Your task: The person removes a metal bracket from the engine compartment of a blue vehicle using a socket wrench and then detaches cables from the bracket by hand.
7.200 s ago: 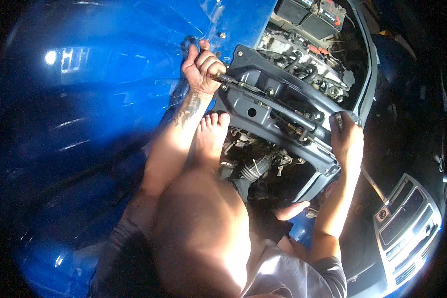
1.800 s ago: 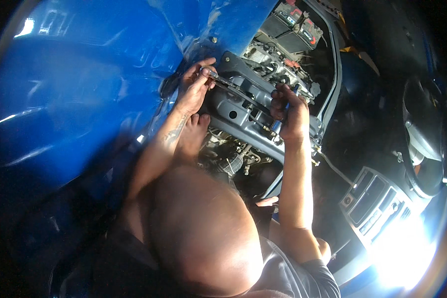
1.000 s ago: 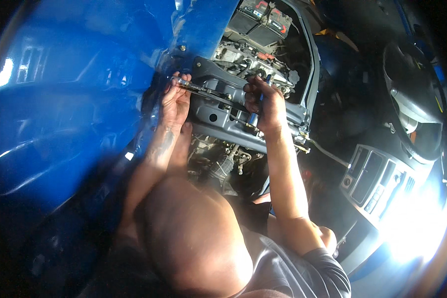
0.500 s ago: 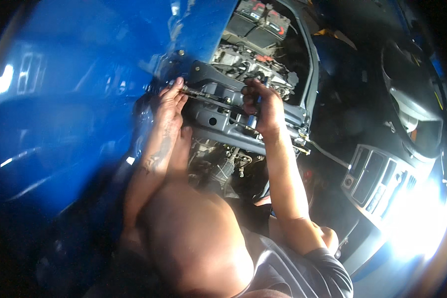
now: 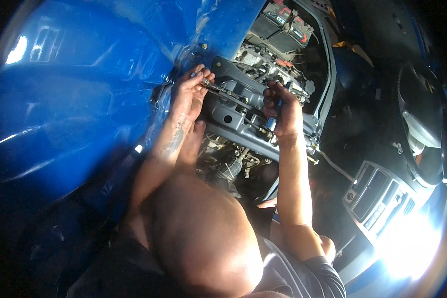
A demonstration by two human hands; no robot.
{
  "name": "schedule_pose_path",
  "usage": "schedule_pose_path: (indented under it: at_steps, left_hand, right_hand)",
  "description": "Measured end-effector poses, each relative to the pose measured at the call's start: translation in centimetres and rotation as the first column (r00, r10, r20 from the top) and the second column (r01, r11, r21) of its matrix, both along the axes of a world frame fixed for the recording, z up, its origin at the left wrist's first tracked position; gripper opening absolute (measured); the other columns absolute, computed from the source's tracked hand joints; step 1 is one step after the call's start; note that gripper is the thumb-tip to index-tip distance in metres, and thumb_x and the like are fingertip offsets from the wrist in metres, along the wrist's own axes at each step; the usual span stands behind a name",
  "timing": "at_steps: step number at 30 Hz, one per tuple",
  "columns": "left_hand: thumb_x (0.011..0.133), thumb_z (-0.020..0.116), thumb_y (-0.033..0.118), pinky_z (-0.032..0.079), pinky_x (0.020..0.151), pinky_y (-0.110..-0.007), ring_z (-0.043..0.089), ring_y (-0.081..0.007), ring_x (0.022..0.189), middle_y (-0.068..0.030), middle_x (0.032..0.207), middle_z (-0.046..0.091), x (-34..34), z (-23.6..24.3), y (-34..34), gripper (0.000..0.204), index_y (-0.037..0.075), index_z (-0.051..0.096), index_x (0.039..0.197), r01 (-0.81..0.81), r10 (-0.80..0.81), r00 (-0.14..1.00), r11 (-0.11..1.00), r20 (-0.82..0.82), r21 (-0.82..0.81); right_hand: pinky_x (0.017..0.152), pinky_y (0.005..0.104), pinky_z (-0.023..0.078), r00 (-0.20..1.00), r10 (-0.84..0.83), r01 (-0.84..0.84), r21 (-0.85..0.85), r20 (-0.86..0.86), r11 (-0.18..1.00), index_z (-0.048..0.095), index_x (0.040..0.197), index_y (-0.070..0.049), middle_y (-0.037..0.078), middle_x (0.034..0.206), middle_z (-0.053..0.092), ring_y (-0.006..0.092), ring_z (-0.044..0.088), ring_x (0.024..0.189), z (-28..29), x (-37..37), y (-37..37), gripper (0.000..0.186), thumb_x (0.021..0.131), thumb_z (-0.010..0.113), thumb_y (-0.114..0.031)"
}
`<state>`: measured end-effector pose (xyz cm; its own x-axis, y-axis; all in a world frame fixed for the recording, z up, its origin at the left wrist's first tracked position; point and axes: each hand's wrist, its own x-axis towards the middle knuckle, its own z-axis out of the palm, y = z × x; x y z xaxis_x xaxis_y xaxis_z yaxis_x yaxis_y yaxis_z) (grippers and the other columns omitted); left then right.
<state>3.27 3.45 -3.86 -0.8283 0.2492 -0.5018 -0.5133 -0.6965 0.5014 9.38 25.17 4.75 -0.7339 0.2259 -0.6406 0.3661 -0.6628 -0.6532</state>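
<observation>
My left hand (image 5: 188,94) pinches the upper end of a thin metal rod (image 5: 222,91), which lies slantwise over a grey metal panel (image 5: 228,107) with round holes. My right hand (image 5: 287,110) is closed round a blue-handled tool (image 5: 271,123); blue shows above and below the fist, but the fingers hide its kind. That fist is over the right part of the panel, near the rod's other end. Beyond the panel, engine parts (image 5: 260,62) show in the opening.
A black battery (image 5: 285,30) sits past the engine. Blue body panels (image 5: 84,99) fill the left. On the right are a steering wheel (image 5: 417,134), a grey dashboard console (image 5: 375,193) and a glaring light (image 5: 409,243). My bent knee (image 5: 198,233) rises between my forearms.
The whole view has shifted, so the scene sits further right. Both hands keep their grips, the left still at the rod's end, the right still round the blue-handled tool.
</observation>
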Motion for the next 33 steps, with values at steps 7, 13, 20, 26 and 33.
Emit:
schedule_pose_path:
  at_steps: [7, 13, 20, 26, 33]
  left_hand:
    - [0.082, 0.073, 0.028, 0.033, 0.043, -0.018, 0.049, -0.0043, 0.051, 0.0035, 0.07, 0.059, -0.9, 2.6, -1.1, 0.025, 0.007, 0.065, 0.094, 0.239, -0.211, 0.971, 0.818, 0.114, -0.524]
    - [0.086, 0.063, 0.049, 0.025, 0.035, -0.019, 0.04, -0.003, 0.041, 0.0048, 0.056, 0.047, -2.8, 2.3, -3.0, 0.04, 0.01, 0.058, 0.078, 0.604, -0.585, 0.772, 0.557, 0.247, -0.57]
    - [0.085, 0.056, 0.061, 0.021, 0.036, -0.024, 0.03, -0.0044, 0.04, 0.0041, 0.053, 0.042, -3.5, 3.0, -1.9, 0.052, 0.011, 0.051, 0.07, 0.587, -0.593, 0.751, 0.399, 0.29, -0.705]
    - [0.09, 0.054, 0.055, 0.023, 0.041, -0.025, 0.033, -0.0055, 0.044, 0.0041, 0.054, 0.039, -1.6, -0.4, -1.0, 0.049, 0.011, 0.05, 0.068, 0.249, -0.435, 0.9, 0.59, -0.043, -0.768]
    - [0.1, 0.045, 0.037, 0.027, 0.046, -0.022, 0.034, -0.004, 0.049, 0.0047, 0.058, 0.039, -1.0, -2.9, -1.5, 0.038, 0.01, 0.05, 0.073, 0.09, -0.366, 0.835, 0.827, -0.41, -0.555]
  right_hand:
    - [0.044, 0.0241, 0.035, 1.0, 0.0, 0.0, -0.018, -0.02, 1.0, 0.058, 0.099, 0.002, 0.011, 0.077, 0.06, 0.0132, 0.049, 0.057, -0.1, 0.1, -0.1, 0.022, 0.095, 0.051, -0.018]
    - [0.046, 0.024, 0.035, 1.0, 0.015, -0.015, 0.004, -0.021, 1.0, 0.058, 0.1, 0.001, 0.009, 0.077, 0.059, 0.0125, 0.049, 0.058, -0.2, 0.2, -0.1, 0.021, 0.095, 0.051, -0.018]
    - [0.046, 0.0234, 0.035, 1.0, 0.017, -0.018, -0.019, -0.021, 1.0, 0.058, 0.1, 0.0, 0.008, 0.077, 0.058, 0.0122, 0.048, 0.059, 0.0, 0.0, -0.1, 0.022, 0.095, 0.051, -0.019]
    - [0.046, 0.0229, 0.035, 0.999, 0.02, -0.02, -0.015, -0.041, 1.0, 0.057, 0.101, 0.001, 0.008, 0.077, 0.057, 0.0122, 0.048, 0.06, -0.4, 0.3, 0.2, 0.023, 0.095, 0.051, -0.02]
    - [0.045, 0.0232, 0.034, 0.999, 0.01, -0.014, -0.066, -0.052, 0.998, 0.057, 0.101, 0.002, 0.01, 0.079, 0.058, 0.0128, 0.047, 0.06, -0.2, 0.3, -0.2, 0.023, 0.095, 0.051, -0.02]
